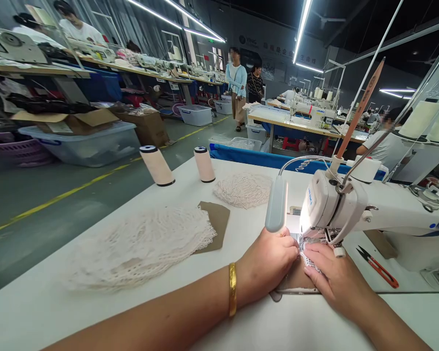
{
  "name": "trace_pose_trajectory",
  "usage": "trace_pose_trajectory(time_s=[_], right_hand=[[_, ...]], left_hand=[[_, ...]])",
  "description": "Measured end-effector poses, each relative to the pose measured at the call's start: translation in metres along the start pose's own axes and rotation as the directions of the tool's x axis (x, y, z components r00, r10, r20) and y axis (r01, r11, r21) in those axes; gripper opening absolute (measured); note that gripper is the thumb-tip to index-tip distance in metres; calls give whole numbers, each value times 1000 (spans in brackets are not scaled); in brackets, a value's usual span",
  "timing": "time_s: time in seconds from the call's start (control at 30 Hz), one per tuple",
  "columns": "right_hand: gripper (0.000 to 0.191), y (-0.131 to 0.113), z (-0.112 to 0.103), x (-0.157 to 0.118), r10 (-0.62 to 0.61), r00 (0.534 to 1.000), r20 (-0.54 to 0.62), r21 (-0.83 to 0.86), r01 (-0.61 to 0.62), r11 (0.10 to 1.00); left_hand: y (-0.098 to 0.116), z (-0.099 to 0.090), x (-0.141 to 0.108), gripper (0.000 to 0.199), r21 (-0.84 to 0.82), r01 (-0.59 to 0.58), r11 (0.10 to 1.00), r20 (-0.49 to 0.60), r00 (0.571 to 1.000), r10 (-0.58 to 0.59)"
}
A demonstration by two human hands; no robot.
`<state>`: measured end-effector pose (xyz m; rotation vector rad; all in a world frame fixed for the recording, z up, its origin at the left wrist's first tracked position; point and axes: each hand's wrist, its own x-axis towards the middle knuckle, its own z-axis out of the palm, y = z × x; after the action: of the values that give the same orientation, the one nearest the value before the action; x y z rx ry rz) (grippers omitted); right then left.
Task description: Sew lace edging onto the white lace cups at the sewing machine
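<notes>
At the head of a white sewing machine (325, 204), my left hand (272, 256) is closed, its fingertips pinching the edge of a white lace piece (312, 261) beside the needle area. My right hand (338, 275) lies on the same lace from the other side, fingers stretched out and thumb apart. Part of the lace is hidden under my fingers and the machine head. Below it shows a brown surface (296, 282). A gold bangle (233, 289) circles my left wrist. A grey lamp (276, 204) on a bent neck shines onto the needle area.
Left of my hands lies a large stack of lace pieces (142, 248), partly over brown card (219, 224). Behind it are a smaller lace pile (243, 189) and two thread cones (157, 166). Orange-handled thread snips (378, 268) lie at the right. People work at machines farther off.
</notes>
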<state>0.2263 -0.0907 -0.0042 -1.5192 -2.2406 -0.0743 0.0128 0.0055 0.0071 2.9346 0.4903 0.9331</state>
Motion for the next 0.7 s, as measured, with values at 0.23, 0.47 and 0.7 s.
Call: trace_pose_trajectory(time_s=[0.23, 0.47, 0.7], right_hand=[[33, 5, 3, -4, -1, 1000, -10, -16, 0, 1000], [29, 3, 0, -5, -67, 994, -80, 23, 69, 997], [28, -3, 0, -3, -103, 992, -78, 66, 108, 992]], left_hand=[[-21, 5, 16, 20, -80, 271, 959, 92, 960, -264], [-28, -1, 21, 13, 46, 218, 975, 159, 962, -222], [15, -32, -5, 34, -47, 137, 989, 166, 978, -128]])
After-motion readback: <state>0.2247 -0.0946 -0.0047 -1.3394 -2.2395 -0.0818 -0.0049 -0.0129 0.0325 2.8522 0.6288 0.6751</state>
